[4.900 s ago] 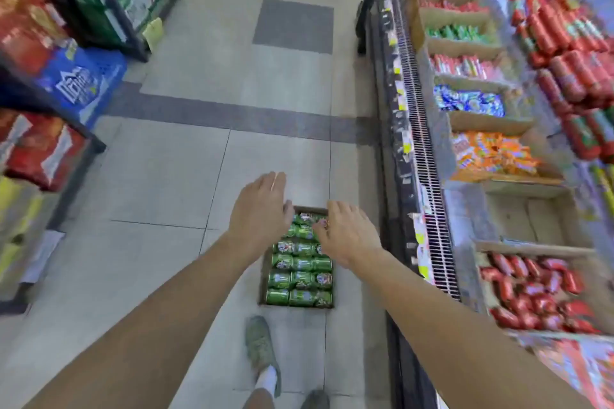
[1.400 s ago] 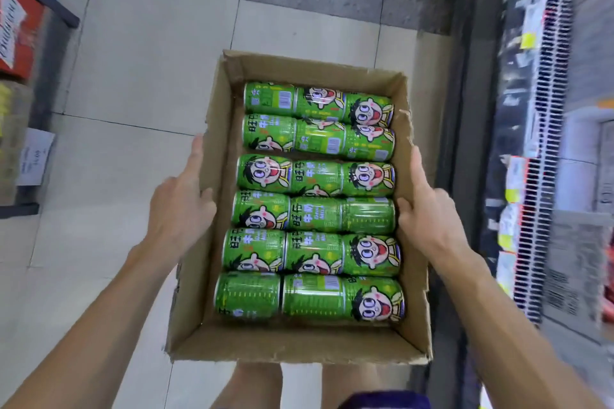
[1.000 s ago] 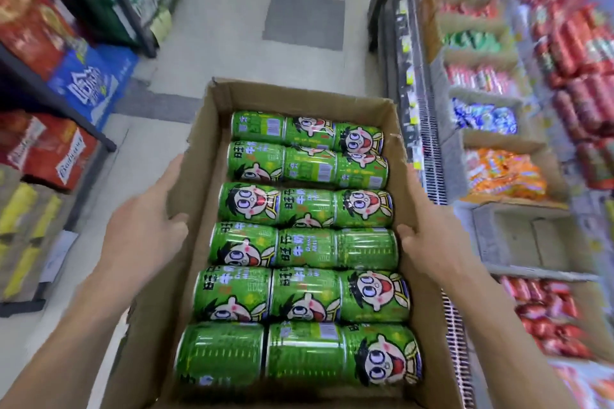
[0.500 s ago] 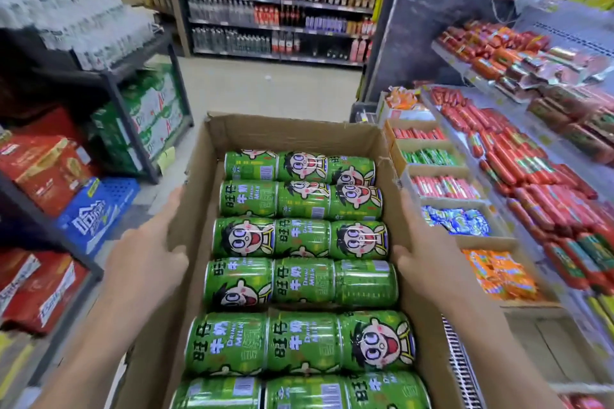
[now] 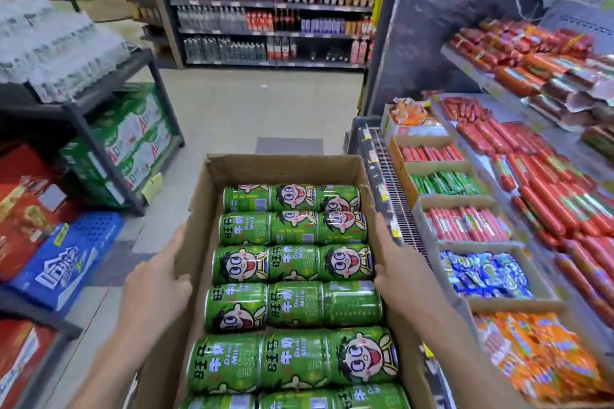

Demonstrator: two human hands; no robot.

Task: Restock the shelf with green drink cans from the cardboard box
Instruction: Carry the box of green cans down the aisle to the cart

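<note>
Green drink cans (image 5: pixel 294 264) with a cartoon face printed on them lie on their sides in rows of three, packed tight inside the open brown cardboard box (image 5: pixel 282 167) that I hold out in front of me at about waist height. From my head camera the box fills the lower middle of the view, its far wall toward the aisle and its near end cut off by the bottom edge.

My left hand (image 5: pixel 156 289) is clamped on the box's left wall, palm flat against the outside and thumb hooked over the top edge. My right hand (image 5: pixel 400 279) grips the right wall the same way, fingers along the outside, thumb over the rim and touching the cans just inside.

Just beside the box on my right runs a shelf (image 5: pixel 392 196) with a slotted metal front rail; on it, cardboard trays hold red sausage sticks (image 5: pixel 465 224), green packets (image 5: pixel 443 183), blue packets (image 5: pixel 485 274) and orange packets (image 5: pixel 538 355). On my left a dark metal rack (image 5: pixel 83 116) carries green-and-white cartons (image 5: pixel 133 143). Well ahead, across the pale tiled floor (image 5: pixel 252 103), stands a shelf of bottled drinks (image 5: pixel 265 16).
</note>
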